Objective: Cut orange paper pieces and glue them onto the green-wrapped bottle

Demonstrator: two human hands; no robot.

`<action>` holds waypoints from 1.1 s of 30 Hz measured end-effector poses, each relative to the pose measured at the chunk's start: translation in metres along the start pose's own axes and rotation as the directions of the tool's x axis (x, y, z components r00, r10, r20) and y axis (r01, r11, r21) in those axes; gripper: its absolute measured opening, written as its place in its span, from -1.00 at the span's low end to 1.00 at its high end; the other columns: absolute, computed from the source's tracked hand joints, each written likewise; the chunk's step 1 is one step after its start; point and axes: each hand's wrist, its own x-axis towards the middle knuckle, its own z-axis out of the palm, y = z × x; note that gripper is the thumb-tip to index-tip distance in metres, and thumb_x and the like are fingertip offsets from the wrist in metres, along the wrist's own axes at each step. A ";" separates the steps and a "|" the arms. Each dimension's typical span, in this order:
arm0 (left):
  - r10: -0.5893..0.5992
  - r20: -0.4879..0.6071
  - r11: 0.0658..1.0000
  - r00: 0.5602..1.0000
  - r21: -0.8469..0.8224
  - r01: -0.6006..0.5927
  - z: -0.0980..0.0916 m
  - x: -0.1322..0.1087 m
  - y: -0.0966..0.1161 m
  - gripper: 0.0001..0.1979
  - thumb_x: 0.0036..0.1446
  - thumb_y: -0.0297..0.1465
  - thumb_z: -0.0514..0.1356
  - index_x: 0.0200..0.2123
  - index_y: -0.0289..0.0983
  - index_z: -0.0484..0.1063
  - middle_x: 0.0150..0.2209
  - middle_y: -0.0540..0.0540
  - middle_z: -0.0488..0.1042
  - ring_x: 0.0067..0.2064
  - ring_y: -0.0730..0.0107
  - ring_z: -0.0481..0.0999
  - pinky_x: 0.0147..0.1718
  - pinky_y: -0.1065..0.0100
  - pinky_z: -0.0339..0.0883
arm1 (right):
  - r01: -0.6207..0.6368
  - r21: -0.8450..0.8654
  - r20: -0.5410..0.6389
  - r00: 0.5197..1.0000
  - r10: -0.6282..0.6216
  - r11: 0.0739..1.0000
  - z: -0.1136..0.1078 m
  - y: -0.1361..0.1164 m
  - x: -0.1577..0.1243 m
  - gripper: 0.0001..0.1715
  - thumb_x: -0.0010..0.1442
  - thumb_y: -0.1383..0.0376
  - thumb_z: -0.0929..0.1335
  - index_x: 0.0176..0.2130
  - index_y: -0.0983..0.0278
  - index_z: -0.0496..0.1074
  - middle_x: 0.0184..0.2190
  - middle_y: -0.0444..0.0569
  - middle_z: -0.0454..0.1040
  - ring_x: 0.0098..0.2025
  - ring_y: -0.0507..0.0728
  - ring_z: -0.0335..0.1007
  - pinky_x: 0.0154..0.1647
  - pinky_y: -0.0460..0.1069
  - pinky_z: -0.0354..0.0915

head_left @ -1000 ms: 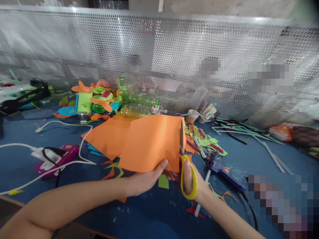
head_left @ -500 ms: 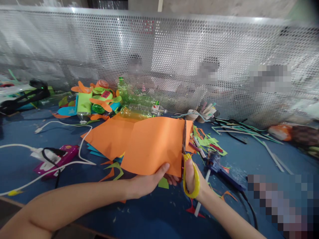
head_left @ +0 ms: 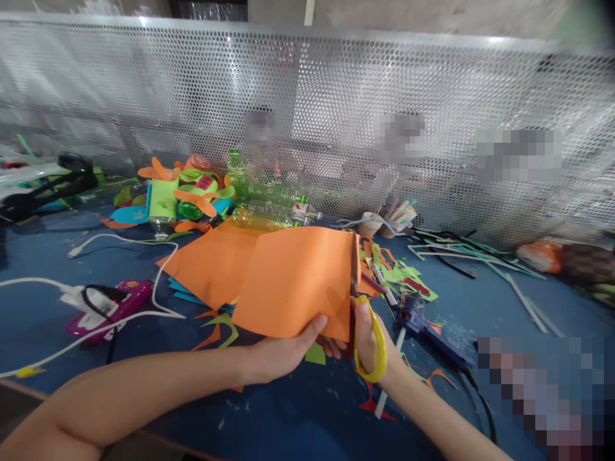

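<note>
Apparently cuts the broad, curved orange paper sheet (head_left: 293,282), pinched in left fingers (head_left: 312,330), with yellow-handled metal scissors (head_left: 383,352), gripped by right fingers (head_left: 364,323); next likely calls for steady tension.

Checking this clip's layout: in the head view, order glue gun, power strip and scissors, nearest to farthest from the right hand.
1. Scissors: gripped in the right hand.
2. Glue gun: just to its right.
3. Power strip: far left.

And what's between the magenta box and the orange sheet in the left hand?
In the head view: a white cable, blue paper, a second orange sheet, plus green and orange scraps by the held sheet.
</note>
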 end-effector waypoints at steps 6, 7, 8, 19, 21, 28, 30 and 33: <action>0.019 -0.006 0.998 1.000 -0.054 -0.019 0.000 0.001 -0.003 -0.44 0.24 -0.09 -0.22 -0.33 -0.25 0.48 -0.31 -0.05 0.53 -0.21 0.39 0.48 -0.02 0.37 0.26 | -0.064 0.031 0.063 0.996 0.062 0.997 -0.002 0.002 -0.001 -0.30 0.26 -0.04 -0.03 -0.70 0.21 0.20 -0.77 -0.09 0.29 -0.68 0.04 0.26 -0.62 -0.08 0.18; 0.019 -0.009 0.998 1.000 -0.060 -0.019 0.000 0.001 -0.004 -0.44 0.24 -0.08 -0.22 -0.33 -0.26 0.48 -0.31 -0.05 0.53 -0.21 0.38 0.48 -0.03 0.36 0.27 | -0.079 0.039 0.061 0.995 0.077 0.996 -0.002 0.002 -0.001 -0.30 0.26 -0.04 -0.02 -0.70 0.22 0.20 -0.77 -0.10 0.29 -0.69 0.04 0.25 -0.65 -0.08 0.16; 0.014 -0.016 0.998 1.000 -0.062 -0.015 0.000 0.001 -0.004 -0.43 0.23 -0.07 -0.22 -0.33 -0.26 0.48 -0.30 -0.06 0.53 -0.21 0.37 0.48 -0.03 0.35 0.26 | -0.099 0.047 0.055 0.994 0.096 0.994 -0.002 0.002 -0.001 -0.30 0.25 -0.05 -0.01 -0.69 0.22 0.20 -0.78 -0.10 0.28 -0.71 0.03 0.23 -0.68 -0.08 0.14; 0.023 -0.020 0.986 1.000 -0.165 -0.026 0.000 0.005 -0.008 -0.47 0.25 -0.10 -0.19 -0.22 -0.28 0.48 -0.30 -0.08 0.53 -0.26 0.38 0.49 -0.09 0.32 0.32 | -0.301 0.168 0.035 0.953 0.300 0.939 0.002 -0.008 0.000 -0.30 0.14 -0.20 -0.01 -0.69 0.18 0.16 -0.85 -0.16 0.17 -0.82 0.02 0.11 -0.83 -0.09 0.07; -0.001 -0.035 0.989 0.999 -0.146 -0.004 0.000 0.004 -0.009 -0.48 0.24 -0.10 -0.16 -0.24 -0.27 0.49 -0.29 -0.08 0.53 -0.24 0.38 0.49 -0.06 0.32 0.30 | -0.251 0.164 0.077 0.967 0.241 0.954 0.001 -0.008 0.000 -0.28 0.17 -0.18 -0.03 -0.68 0.20 0.19 -0.82 -0.13 0.22 -0.79 0.02 0.16 -0.78 -0.09 0.10; -0.075 -0.021 0.984 0.997 -0.163 0.071 0.002 0.004 -0.009 -0.49 0.21 -0.08 -0.12 -0.32 -0.29 0.51 -0.32 -0.08 0.54 -0.24 0.34 0.49 -0.07 0.32 0.29 | -0.128 0.142 0.175 0.979 0.102 0.982 -0.001 -0.006 0.002 -0.21 0.20 -0.14 -0.10 -0.73 0.22 0.18 -0.78 -0.07 0.25 -0.72 0.03 0.20 -0.66 -0.07 0.17; -0.062 -0.024 0.985 0.998 -0.162 0.058 0.003 0.005 -0.008 -0.49 0.21 -0.09 -0.12 -0.32 -0.29 0.51 -0.33 -0.09 0.54 -0.25 0.34 0.48 -0.07 0.32 0.29 | -0.147 0.130 0.170 0.978 0.124 0.981 -0.001 -0.005 0.002 -0.21 0.20 -0.15 -0.09 -0.73 0.21 0.17 -0.79 -0.07 0.24 -0.73 0.03 0.19 -0.68 -0.07 0.16; -0.021 -0.028 0.984 0.999 -0.178 0.016 0.002 0.006 -0.009 -0.50 0.22 -0.09 -0.12 -0.27 -0.29 0.50 -0.32 -0.11 0.53 -0.27 0.34 0.48 -0.10 0.32 0.30 | -0.247 0.135 0.099 0.967 0.235 0.960 0.000 -0.005 0.003 -0.25 0.17 -0.18 -0.05 -0.70 0.21 0.17 -0.80 -0.10 0.22 -0.76 0.02 0.17 -0.74 -0.08 0.10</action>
